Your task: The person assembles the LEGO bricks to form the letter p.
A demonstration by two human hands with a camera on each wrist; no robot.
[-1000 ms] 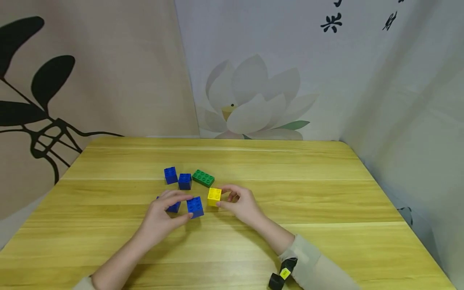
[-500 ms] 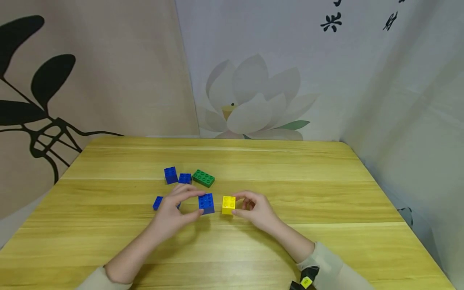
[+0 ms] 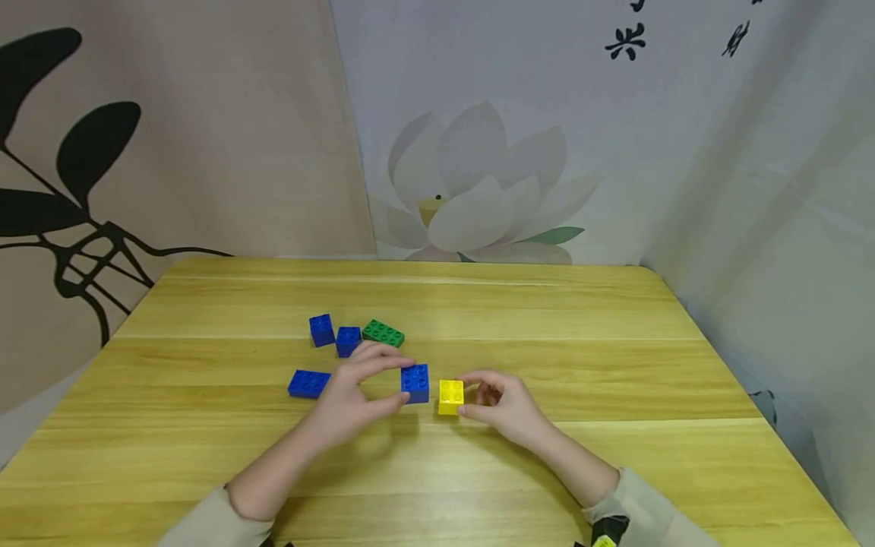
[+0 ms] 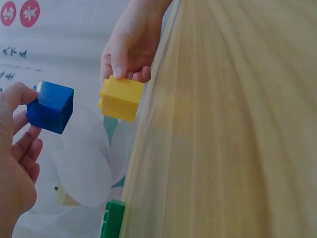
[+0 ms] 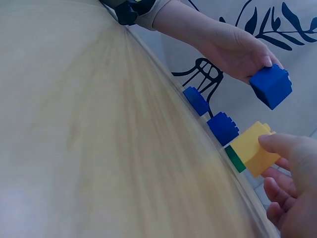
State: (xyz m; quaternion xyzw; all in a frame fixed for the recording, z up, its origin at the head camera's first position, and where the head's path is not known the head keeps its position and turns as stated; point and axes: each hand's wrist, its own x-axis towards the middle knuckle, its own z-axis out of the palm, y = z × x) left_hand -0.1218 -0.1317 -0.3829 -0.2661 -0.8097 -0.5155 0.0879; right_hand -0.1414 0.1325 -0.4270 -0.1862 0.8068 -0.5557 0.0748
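My left hand (image 3: 349,391) pinches a blue toy brick (image 3: 415,384) between thumb and fingers, studs up, raised off the table. Just to its right, my right hand (image 3: 509,405) pinches a smaller yellow brick (image 3: 451,397) by its right side, also studs up. A narrow gap separates the two bricks. In the left wrist view the blue brick (image 4: 51,107) and the yellow brick (image 4: 121,98) are both held in the air, apart. The right wrist view has the yellow brick (image 5: 255,148) close up, under the thumb, with the blue brick (image 5: 271,86) beyond it.
On the wooden table (image 3: 581,334) lie a flat blue brick (image 3: 307,384) left of my left hand, two blue bricks (image 3: 321,330) farther back, and a long green brick (image 3: 383,333) beside them. Printed curtains (image 3: 506,76) stand behind the table.
Both hands have moved right with their bricks, the right hand also toward me. The flat blue brick, partly covered before, now shows more. The bricks lying on the table have stayed put.
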